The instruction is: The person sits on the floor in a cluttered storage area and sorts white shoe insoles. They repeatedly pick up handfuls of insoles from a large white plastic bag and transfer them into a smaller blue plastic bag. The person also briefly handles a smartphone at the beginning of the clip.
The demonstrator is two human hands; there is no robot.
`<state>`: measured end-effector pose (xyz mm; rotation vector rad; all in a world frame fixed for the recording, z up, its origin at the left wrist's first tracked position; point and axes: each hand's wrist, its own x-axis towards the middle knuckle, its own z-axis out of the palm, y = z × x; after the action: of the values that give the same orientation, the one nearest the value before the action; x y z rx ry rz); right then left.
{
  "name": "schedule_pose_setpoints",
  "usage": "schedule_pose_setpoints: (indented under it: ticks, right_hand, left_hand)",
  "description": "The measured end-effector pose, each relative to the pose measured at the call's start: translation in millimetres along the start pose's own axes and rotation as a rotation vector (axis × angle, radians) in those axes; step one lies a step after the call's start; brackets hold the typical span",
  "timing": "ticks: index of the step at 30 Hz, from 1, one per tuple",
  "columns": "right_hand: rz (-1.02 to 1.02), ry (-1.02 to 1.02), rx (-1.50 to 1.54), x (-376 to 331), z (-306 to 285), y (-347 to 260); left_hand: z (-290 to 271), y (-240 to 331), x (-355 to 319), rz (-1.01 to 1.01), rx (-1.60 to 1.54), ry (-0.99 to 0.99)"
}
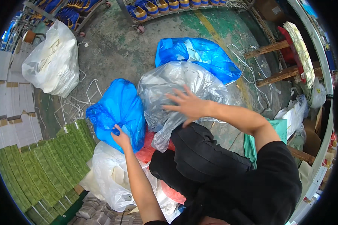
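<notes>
In front of me on the floor bulges a blue plastic bag (118,101). My left hand (121,138) is closed on the gathered film at its near side. Just right of it stands a full, clear greyish plastic bag (187,77). Over that bag my right hand (189,105) is spread with its fingers apart and holds nothing; whether it touches the film I cannot tell. Behind the clear bag lies another blue bag (210,56) with pale pieces inside. A white bag (110,176) and a red bag (148,148) sit close to my legs.
On the left are green stacks (52,161), white stacks (13,99) and a large white bag (54,62). Loose white straps (248,67) lie on the floor. A rack of blue-and-tan shoes (172,5) stands at the back. Wooden beams (270,48) jut in from the right.
</notes>
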<state>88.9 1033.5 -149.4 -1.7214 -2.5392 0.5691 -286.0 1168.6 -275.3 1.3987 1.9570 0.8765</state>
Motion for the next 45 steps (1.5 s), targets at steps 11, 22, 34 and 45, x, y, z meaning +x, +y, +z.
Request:
schedule_pose_setpoints:
  ticks: [11,22,34,45]
  right_hand:
    - [0.939,0.830,0.582,32.5,54.6,137.0]
    - [0.830,0.511,0.730,16.8,21.0,165.8]
    - [0.916,0.181,0.647,6.4,-236.2,119.1]
    - [0.924,0.464,0.705,94.9,-381.3,13.2]
  left_hand:
    - [10.5,-26.5,-3.7,-0.116,0.028,0.011]
    - [-7.9,-17.9,-9.3,-0.275,-0.071,-0.029]
    - [-140.4,217.4,43.6,-0.329,-0.032,0.109]
    - [-297.2,414.8,49.6,-0.598,-0.015,0.009]
